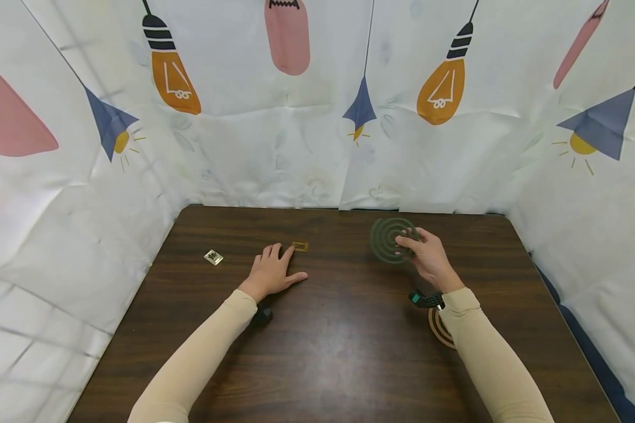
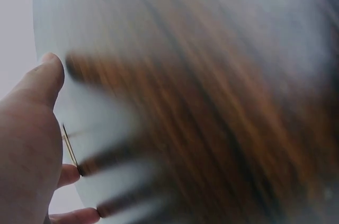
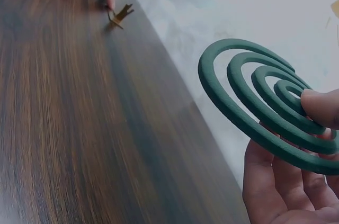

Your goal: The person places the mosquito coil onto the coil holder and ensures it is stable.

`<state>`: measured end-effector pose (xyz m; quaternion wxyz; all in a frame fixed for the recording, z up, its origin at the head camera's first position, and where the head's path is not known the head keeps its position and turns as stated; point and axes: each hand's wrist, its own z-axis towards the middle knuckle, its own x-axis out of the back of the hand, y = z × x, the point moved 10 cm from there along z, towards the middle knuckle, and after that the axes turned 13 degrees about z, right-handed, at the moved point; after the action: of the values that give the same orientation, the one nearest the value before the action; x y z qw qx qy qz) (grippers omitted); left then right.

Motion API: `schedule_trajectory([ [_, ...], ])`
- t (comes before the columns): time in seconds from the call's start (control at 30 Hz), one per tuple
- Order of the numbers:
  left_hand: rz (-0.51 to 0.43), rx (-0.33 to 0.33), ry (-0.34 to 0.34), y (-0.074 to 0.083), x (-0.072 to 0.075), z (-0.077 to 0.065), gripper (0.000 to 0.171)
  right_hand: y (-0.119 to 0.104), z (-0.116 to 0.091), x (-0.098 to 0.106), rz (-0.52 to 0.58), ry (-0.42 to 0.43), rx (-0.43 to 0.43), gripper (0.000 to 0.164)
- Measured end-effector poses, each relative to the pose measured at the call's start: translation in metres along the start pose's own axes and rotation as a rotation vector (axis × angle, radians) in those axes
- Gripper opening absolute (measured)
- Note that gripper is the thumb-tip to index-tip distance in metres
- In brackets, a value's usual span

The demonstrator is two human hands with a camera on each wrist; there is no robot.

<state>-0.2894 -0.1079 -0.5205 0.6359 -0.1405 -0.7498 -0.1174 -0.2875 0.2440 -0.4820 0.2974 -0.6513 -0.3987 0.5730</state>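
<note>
Between thumb and fingers, my right hand [image 1: 431,258] holds a green mosquito coil [image 3: 237,78] over the table's right side. The thumb presses near the coil's centre, and the fingers lie beneath it. My left hand [image 1: 272,271] reaches low over the table with its fingers spread and thumb stretched to the right. Its index fingertip is right at a small gold metal coil stand [image 3: 121,17], which has an upright prong. Farther left on the table lies a second shiny metal plate [image 1: 213,257].
Partly hidden under my right forearm, a tan coil [image 1: 438,330] lies on the dark wooden table [image 1: 328,329]. White cloth [image 1: 227,147] printed with lamps hangs behind the table and along both sides. A dark band [image 1: 428,299] circles my right wrist.
</note>
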Motion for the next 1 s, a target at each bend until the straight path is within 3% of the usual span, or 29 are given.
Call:
schedule_trajectory([
  [0.2, 0.018, -0.013, 0.005, 0.009, 0.001, 0.004, 0.091, 0.007, 0.004, -0.009, 0.007, -0.003, -0.006, 0.039],
  [1.0, 0.036, -0.033, 0.007, 0.034, 0.002, 0.02, 0.09, 0.032, 0.023, -0.032, 0.06, 0.025, -0.074, 0.036],
])
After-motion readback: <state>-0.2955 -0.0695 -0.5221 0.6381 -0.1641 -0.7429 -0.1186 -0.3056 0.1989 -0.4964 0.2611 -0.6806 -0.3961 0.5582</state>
